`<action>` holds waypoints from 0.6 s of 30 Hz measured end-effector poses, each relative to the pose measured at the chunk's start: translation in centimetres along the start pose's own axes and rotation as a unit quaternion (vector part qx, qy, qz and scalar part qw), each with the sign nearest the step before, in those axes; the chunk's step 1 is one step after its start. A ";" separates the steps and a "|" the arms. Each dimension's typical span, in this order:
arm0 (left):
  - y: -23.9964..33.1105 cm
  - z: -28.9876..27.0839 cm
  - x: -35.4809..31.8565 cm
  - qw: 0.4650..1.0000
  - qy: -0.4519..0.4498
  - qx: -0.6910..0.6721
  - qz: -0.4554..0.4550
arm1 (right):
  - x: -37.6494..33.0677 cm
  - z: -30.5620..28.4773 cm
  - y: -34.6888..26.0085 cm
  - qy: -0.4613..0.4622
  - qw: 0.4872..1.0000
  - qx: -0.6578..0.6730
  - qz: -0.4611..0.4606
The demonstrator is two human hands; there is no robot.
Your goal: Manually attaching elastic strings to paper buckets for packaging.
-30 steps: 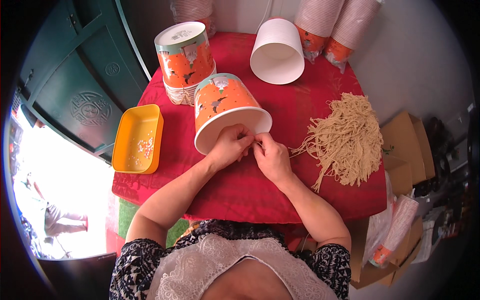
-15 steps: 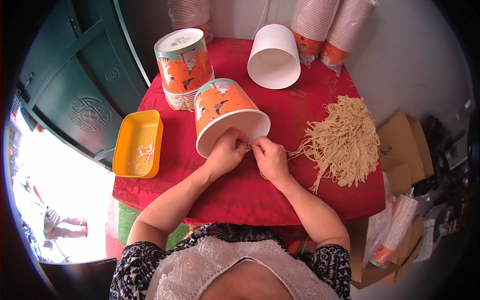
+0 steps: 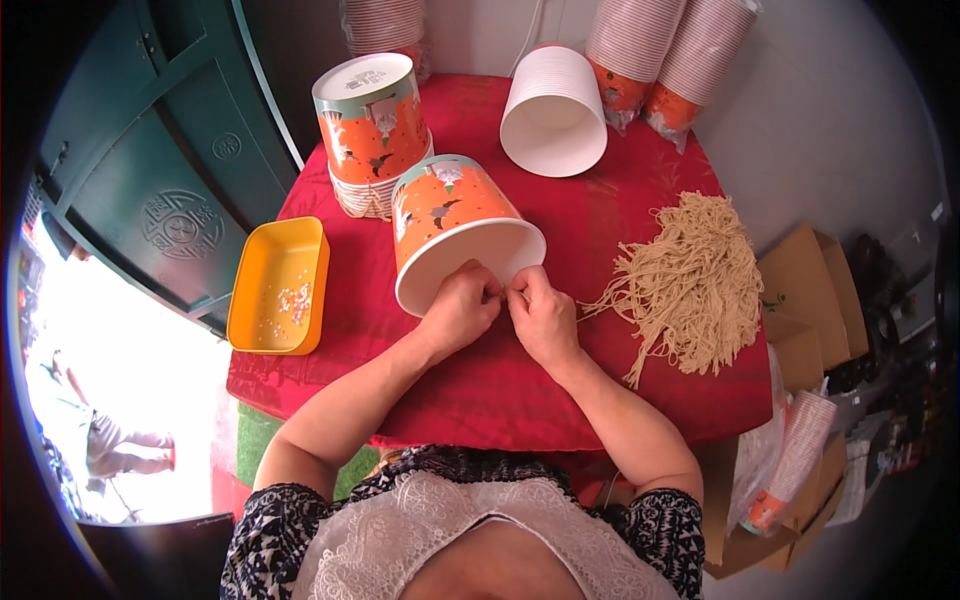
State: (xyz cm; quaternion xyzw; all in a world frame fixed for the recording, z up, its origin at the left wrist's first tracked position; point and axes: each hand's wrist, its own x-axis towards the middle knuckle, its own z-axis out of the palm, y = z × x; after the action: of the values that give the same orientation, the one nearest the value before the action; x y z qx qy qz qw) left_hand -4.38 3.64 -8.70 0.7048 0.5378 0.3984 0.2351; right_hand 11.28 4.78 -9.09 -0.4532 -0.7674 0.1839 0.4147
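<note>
A paper bucket (image 3: 455,210) with an orange and green printed wall lies tilted on the table, its white mouth towards me. My left hand (image 3: 464,305) is closed in a pinch at the lower rim, the fingertips just inside the mouth. Beside it, almost touching, my right hand (image 3: 541,312) pinches thin beige cord at the rim's lower right. What sits between the left fingertips is hidden. Right of my right hand lies a loose heap of beige cords (image 3: 695,285), with strands trailing towards that hand.
A yellow tray (image 3: 320,285) with small pale beads (image 3: 292,302) stands at the left. Behind are an upside-down bucket stack (image 3: 370,135) and a white stack on its side (image 3: 553,125). Wrapped bucket stacks (image 3: 640,45) lean on the wall. Cardboard boxes (image 3: 815,290) stand right of the red-covered table (image 3: 620,410).
Both hands have shifted slightly at the rim, and the fingertips have drawn a little apart. The whole view has moved slightly; the bucket stays put.
</note>
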 end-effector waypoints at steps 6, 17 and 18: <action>-0.5 0.0 -0.1 1.000 -0.001 -0.011 0.024 | 0.0 0.1 0.5 0.020 0.998 -0.022 -0.058; 0.0 -0.4 0.1 0.999 -0.013 -0.036 -0.017 | -0.2 -0.3 0.8 -0.007 0.986 -0.107 -0.125; 0.2 -0.5 0.0 0.998 -0.027 -0.046 -0.039 | -0.3 -0.4 0.9 -0.010 0.985 -0.107 -0.136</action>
State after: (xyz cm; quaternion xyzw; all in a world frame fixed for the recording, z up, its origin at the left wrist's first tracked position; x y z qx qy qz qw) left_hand -4.69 3.55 -8.21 0.6822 0.5395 0.3938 0.2975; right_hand 12.15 4.99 -9.61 -0.3845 -0.8411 0.0475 0.3773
